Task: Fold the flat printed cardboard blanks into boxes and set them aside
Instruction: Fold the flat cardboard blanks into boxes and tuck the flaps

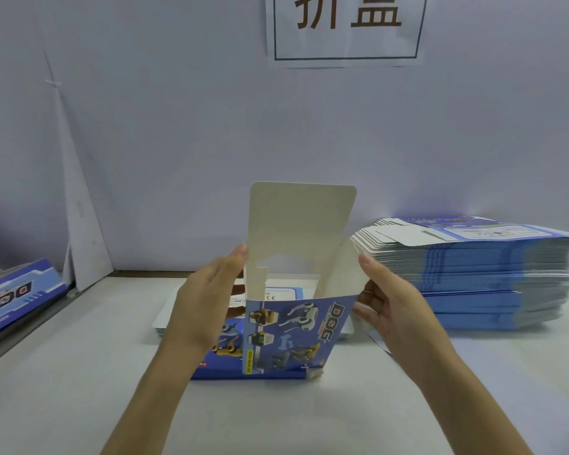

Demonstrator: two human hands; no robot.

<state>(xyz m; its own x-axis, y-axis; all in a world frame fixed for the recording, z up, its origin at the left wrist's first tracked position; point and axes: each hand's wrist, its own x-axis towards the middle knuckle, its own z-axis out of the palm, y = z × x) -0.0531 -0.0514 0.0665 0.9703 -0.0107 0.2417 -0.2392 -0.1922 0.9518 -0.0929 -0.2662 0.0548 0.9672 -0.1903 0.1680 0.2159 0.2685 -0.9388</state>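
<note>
Nearest: bare stretch of worktop (79, 389) in front of box (296, 330), crossed by both forearms. Box half-formed, printed, held upright mid-worktop, bottom edge down over a flat blank (224, 359) lying beneath; contact unclear. Left hand (207, 300) gripping box's left wall, thumb at top edge, fingers (238, 288) curled behind. Right hand (391, 310) pinching box's right side flap, thumb in front, fingers behind. White lid flap (299, 221) standing up at box's far side, top open. Right of box, just beside right hand: tall stack of flat blanks (473, 277), tight on that side. Left of box, well apart: folded box (17, 293) at worktop's left edge, open surface between. Behind box: white wall (178, 142), paper sign (345, 27) high above.
</note>
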